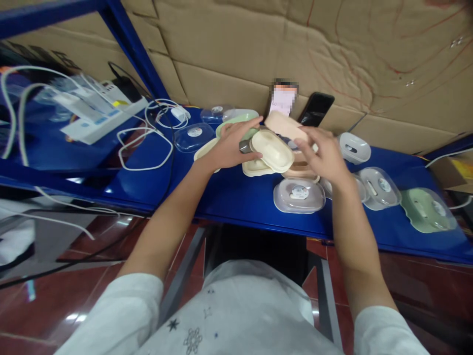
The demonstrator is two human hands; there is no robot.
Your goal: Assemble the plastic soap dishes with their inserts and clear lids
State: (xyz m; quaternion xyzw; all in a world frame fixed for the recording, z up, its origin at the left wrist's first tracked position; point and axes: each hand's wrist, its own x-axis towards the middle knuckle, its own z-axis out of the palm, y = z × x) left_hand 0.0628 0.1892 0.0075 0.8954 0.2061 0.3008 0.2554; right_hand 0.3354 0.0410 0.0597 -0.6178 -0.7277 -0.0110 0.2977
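Behind everything stands a wall of cardboard (236, 44), dull, creased and matt, and in front of it runs my blue bench (229, 199), smooth and hard enough that I judge thin plastic would skid on it. My hands are both over the middle of the bench. The left hand (232, 145) is spread in a wide curve round the near-left end of the cream dish (273, 152), thumb touching its rim; I cannot tell whether that hand bears its weight. The right hand (323, 153) pinches the end of the peach piece (284, 126) between thumb and fingers, tilted, above the peach tray (301, 170). Both parts look like thin moulded plastic, so I expect them light, fairly stiff and a little slippery; the rims or short ends seem the surest grip, with no hard squeezing. The cream dish is a shallow rounded oblong with a soft sheen, overlapping a cream tray (253, 169). To the right sits a green box (421, 209) with rounded corners and a wavy edge. The clear lid (186, 143) on the left looks glossy and probably scratches easily. Smallest is the round label (299, 192) on the white box (281, 203).
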